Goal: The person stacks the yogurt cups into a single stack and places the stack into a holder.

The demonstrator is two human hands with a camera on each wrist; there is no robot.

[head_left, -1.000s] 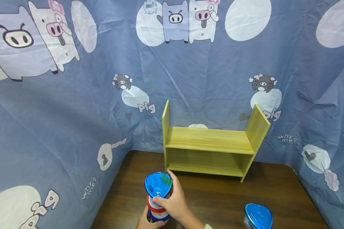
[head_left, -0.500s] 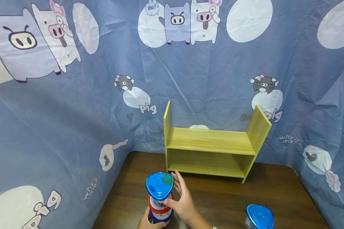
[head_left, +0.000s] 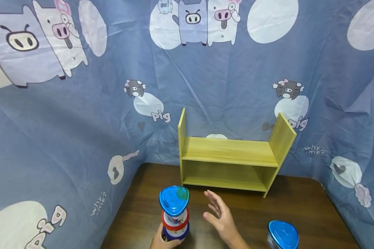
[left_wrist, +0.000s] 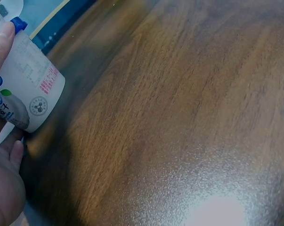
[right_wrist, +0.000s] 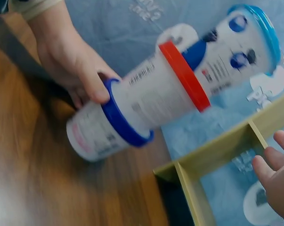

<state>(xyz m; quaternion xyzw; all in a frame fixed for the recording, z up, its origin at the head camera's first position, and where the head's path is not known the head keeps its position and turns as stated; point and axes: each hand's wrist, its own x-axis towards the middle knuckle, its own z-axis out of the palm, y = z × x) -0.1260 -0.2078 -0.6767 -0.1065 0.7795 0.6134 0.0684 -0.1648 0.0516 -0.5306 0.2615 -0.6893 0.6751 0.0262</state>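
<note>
Gripping the bottom tub [left_wrist: 34, 89] of a three-tub stack [head_left: 175, 217] with the left hand [head_left: 160, 241], thumb at the dark blue lid [right_wrist: 117, 120]. Holding the right hand [head_left: 222, 221] just right of the stack, apart from it, thumb and fingers parted. Facing a shelf [head_left: 229, 152], with a lighter-blue-lidded tub [head_left: 283, 235] on the surface [head_left: 249, 216] farther right.

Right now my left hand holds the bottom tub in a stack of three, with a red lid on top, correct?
Not quite: the head view shows a bright blue lid on top; the red lid is the middle one. Your left hand does hold the bottom tub.
</note>
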